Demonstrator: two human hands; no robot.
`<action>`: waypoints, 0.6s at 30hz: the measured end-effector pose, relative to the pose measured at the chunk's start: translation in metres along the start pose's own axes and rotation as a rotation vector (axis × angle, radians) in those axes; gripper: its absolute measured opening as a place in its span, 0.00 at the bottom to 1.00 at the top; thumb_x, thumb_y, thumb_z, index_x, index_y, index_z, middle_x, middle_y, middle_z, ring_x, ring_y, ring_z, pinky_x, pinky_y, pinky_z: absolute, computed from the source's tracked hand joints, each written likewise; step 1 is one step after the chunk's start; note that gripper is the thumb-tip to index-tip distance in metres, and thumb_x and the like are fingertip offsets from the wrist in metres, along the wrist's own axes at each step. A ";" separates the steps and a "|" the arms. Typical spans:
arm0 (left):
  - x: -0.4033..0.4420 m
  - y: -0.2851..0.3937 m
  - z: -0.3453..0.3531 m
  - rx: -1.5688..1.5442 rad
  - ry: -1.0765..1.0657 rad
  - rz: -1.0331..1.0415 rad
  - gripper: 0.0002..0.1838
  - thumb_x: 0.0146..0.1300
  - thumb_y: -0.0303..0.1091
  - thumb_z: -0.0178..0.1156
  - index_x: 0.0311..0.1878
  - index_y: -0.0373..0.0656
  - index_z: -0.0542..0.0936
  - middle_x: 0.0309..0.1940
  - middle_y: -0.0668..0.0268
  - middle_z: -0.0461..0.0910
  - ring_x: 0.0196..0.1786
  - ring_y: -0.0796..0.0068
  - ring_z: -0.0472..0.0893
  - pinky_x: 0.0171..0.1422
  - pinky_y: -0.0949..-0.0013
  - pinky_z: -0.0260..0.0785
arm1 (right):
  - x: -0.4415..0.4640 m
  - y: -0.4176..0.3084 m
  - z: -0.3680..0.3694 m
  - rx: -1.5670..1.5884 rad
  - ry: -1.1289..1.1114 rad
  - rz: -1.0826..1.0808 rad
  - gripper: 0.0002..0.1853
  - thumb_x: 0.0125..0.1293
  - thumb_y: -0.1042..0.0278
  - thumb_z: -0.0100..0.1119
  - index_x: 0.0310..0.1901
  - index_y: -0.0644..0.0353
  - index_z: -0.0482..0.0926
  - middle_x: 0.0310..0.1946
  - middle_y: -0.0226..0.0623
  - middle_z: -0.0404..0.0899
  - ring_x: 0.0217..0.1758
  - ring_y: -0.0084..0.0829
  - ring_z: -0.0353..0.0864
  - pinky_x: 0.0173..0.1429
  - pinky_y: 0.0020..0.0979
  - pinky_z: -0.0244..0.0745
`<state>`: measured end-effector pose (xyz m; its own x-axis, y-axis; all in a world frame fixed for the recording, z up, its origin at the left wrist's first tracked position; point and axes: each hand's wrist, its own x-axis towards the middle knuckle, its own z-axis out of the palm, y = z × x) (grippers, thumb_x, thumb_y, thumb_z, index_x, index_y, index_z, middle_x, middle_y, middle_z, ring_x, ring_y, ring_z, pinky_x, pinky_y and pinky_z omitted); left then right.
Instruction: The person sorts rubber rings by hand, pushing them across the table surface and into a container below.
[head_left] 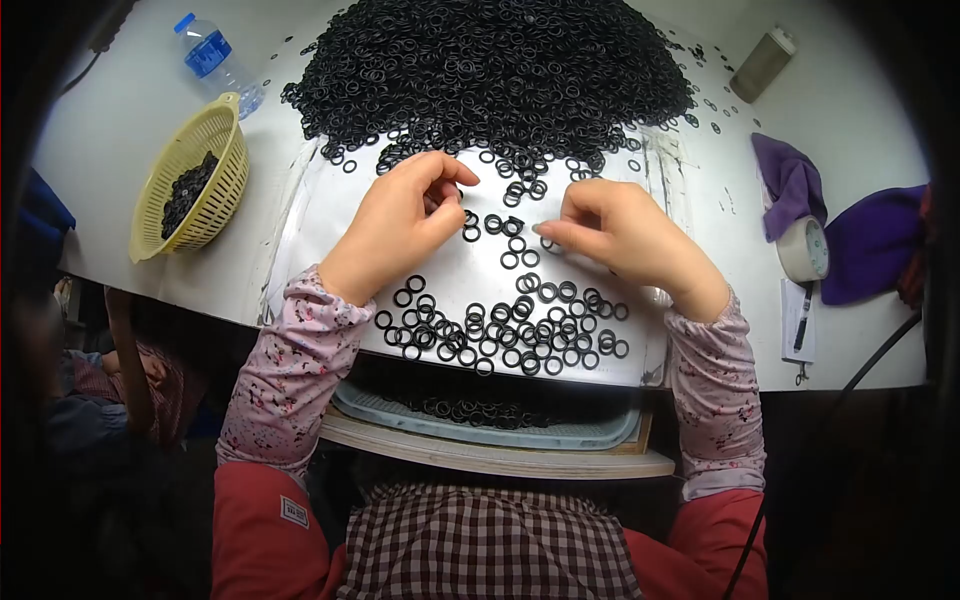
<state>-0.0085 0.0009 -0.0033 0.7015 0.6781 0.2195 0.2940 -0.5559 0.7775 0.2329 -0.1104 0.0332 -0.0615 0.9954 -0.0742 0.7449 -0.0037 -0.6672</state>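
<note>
Small black rubber O-rings (486, 345) lie scattered on a white sheet (330, 215) before me. My left hand (410, 215) hovers over the sheet with its fingers curled and the index fingertip near the thumb; dark rings show beside the fingertips, but what the fingers hold is hidden. Opposite it, my right hand (625, 235) is curled too, thumb pointing left at a ring by its tip. Whether that ring is gripped or only touched I cannot make out. Between both hands sits a short cluster of rings (513, 226).
A big heap of O-rings (490, 75) rises at the back. Left stand a yellow basket (232, 165) with rings inside and a water bottle (207, 52). Right are a tape roll (803, 250), purple cloth (790, 180), pen and notepad (797, 345). Below, a blue tray (365, 408) holds rings.
</note>
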 end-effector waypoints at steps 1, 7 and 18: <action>0.000 -0.002 0.002 0.042 0.020 0.064 0.16 0.65 0.24 0.58 0.56 0.35 0.81 0.47 0.63 0.81 0.49 0.75 0.80 0.55 0.72 0.73 | 0.002 -0.002 -0.003 -0.023 -0.013 0.057 0.17 0.69 0.57 0.70 0.33 0.65 0.82 0.28 0.41 0.82 0.30 0.34 0.79 0.39 0.34 0.77; -0.006 0.015 0.006 0.121 -0.155 0.254 0.20 0.61 0.29 0.61 0.57 0.36 0.82 0.53 0.59 0.83 0.58 0.63 0.79 0.65 0.63 0.72 | 0.016 0.032 0.021 -0.131 0.385 -0.309 0.13 0.68 0.61 0.69 0.44 0.62 0.89 0.48 0.45 0.85 0.56 0.45 0.80 0.61 0.38 0.77; 0.011 0.016 0.005 0.085 -0.076 0.108 0.14 0.68 0.28 0.61 0.55 0.37 0.82 0.51 0.60 0.83 0.49 0.73 0.81 0.52 0.69 0.74 | 0.034 0.041 0.028 -0.287 0.616 -0.500 0.13 0.69 0.64 0.68 0.50 0.63 0.89 0.46 0.44 0.89 0.44 0.32 0.88 0.48 0.31 0.81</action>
<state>0.0073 -0.0024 0.0084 0.7781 0.5755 0.2515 0.2658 -0.6646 0.6983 0.2430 -0.0790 -0.0172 -0.1178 0.7484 0.6527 0.8714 0.3931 -0.2935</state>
